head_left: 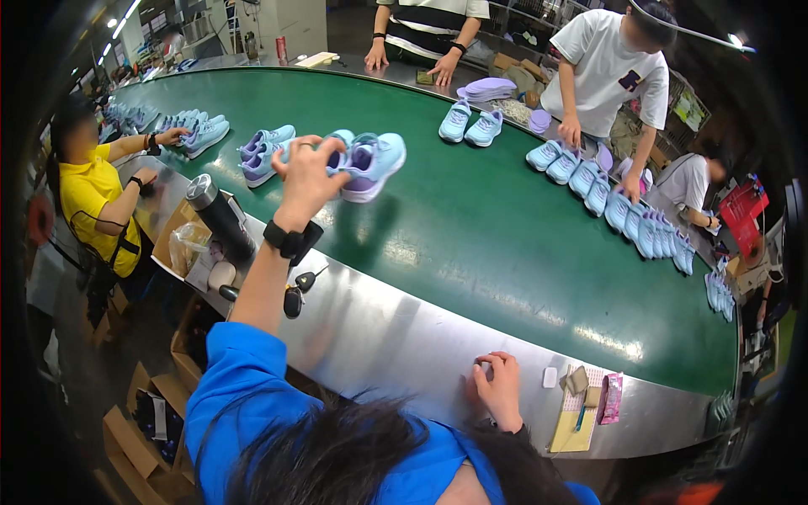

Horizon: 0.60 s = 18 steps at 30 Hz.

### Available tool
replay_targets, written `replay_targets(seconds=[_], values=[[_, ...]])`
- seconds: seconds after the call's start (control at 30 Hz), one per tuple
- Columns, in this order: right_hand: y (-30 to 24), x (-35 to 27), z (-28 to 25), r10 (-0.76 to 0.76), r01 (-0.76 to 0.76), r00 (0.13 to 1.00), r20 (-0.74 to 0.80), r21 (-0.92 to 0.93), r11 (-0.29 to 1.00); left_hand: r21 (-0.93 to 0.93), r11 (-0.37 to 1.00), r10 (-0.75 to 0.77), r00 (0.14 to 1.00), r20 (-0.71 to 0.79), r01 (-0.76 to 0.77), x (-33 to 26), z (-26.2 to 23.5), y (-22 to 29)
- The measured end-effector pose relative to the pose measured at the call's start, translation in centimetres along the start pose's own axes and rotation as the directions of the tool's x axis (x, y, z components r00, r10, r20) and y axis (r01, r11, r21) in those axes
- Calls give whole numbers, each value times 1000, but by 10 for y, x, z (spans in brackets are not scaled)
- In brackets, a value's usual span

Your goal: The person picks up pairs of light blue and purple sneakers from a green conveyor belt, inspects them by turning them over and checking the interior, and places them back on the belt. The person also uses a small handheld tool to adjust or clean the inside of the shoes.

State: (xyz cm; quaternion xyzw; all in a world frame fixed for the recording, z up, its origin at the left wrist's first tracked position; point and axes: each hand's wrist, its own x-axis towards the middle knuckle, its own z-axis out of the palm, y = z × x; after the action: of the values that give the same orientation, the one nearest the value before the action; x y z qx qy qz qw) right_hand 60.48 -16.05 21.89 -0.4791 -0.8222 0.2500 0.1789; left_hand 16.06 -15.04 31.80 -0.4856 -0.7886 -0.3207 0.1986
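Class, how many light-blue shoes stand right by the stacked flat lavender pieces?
2: one light-blue, lavender-trimmed shoe left, another light-blue shoe just right of it, both on the flat green belt. None seems hidden there.

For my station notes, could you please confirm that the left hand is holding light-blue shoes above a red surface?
Not quite: the head view shows that the surface is green, not red; the left hand is indeed holding light-blue shoes above it.

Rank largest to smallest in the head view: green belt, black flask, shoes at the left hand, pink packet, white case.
Green belt
Black flask and shoes: too close to rank; left hand partly hides shoes
Pink packet
White case
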Motion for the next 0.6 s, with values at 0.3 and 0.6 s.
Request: replay_targets(seconds=[0.3,0.6], values=[[-19,78,0,93,-188,961,262,368,911,-568,-255,52,598,800,782,-87,148,92],[-19,336,37,174,-416,903,392,703,577,-567,-278,79,606,791,776,-93,235,122]])
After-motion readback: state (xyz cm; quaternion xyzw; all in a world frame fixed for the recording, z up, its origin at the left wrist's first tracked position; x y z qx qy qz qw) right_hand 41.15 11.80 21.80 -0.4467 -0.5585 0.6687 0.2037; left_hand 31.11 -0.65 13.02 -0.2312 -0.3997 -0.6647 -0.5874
